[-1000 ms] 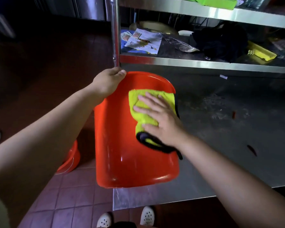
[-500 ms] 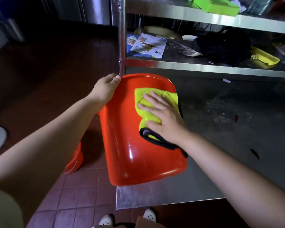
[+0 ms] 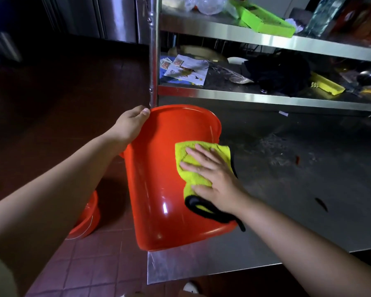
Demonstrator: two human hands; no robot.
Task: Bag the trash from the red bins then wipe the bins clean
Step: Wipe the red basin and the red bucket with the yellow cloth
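The yellow cloth (image 3: 198, 166) has slid lower on the red bin (image 3: 159, 189) under the flat, spread right hand (image 3: 212, 176); left hand (image 3: 130, 123) grips its rim.

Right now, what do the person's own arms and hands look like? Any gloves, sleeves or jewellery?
Both arms are bare from where they enter the picture down to the wrists, with no sleeve on them. The left hand and the right hand wear no gloves, and no rings, watch or bracelet show. At the lower left corner a blurred pale patch may be clothing, but that cannot be told.
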